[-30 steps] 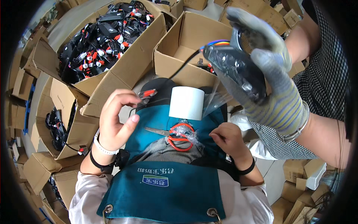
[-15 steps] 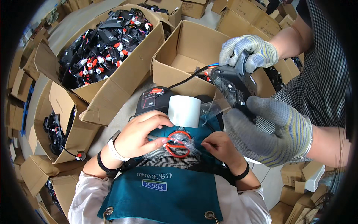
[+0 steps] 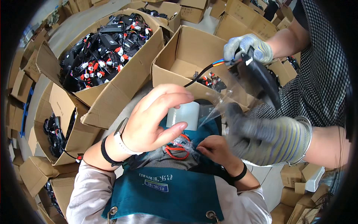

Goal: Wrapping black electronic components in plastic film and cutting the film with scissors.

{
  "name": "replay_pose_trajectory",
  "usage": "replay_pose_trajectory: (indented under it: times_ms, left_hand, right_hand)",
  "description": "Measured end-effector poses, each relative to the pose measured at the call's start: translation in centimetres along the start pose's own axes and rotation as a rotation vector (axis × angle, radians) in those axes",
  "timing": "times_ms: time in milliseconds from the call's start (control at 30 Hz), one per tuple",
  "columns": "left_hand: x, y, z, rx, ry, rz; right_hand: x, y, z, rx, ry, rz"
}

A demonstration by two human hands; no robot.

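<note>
My left hand point(image 3: 156, 117) is raised over my lap. Its fingers are curved apart from the thumb, with nothing visible between them. Just behind its fingertips stands a white roll point(image 3: 186, 116), perhaps of film or tape. My right hand point(image 3: 217, 149) has its fingers curled together beside crumpled clear plastic; whether they pinch anything is hidden. An orange-red loop of cord or band point(image 3: 177, 152) lies in my lap partly under that plastic. At the right, a co-worker's gloved hand point(image 3: 248, 48) holds a black device point(image 3: 261, 80) with a cable; their other gloved hand point(image 3: 268, 140) is motion-blurred.
A large carton point(image 3: 123, 87) at the left is heaped with black devices and red-and-white connectors. Ahead, another open carton point(image 3: 169, 74) has a few parts inside. A smaller carton point(image 3: 80, 128) of black parts stands at the left. The co-worker's checkered clothing point(image 3: 320, 74) fills the right side.
My left hand has lifted away from the orange-red loop, up toward the roll. The co-worker's black device has turned and shifted right, and their lower hand has come off it. My right hand barely moved.
</note>
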State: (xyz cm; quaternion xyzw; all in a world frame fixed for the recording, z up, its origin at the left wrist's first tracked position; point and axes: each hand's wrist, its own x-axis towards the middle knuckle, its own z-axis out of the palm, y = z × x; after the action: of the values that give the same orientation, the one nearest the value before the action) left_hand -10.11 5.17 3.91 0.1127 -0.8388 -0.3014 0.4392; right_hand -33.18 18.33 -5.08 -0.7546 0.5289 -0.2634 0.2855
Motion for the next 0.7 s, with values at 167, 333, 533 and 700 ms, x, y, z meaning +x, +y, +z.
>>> replay_pose_trajectory:
  times_ms: [167, 333, 533, 700]
  left_hand:
    - [1.5, 0.1, 0.0, 0.063, 0.017, 0.118]
    - [0.4, -0.2, 0.4, 0.081, 0.055, 0.076]
    - [0.9, 0.6, 0.5, 0.152, 0.177, 0.145]
    - [1.1, 0.4, -0.3, 0.173, 0.326, 0.145]
  right_hand:
    - [0.8, -2.7, -2.7, -0.218, -0.237, 0.068]
    - [-4.7, -0.1, -4.5, -0.189, -0.185, 0.062]
    - [-4.3, 1.2, -3.3, -0.162, -0.114, 0.032]
    - [0.3, 1.0, -0.3, -0.137, -0.075, -0.02]
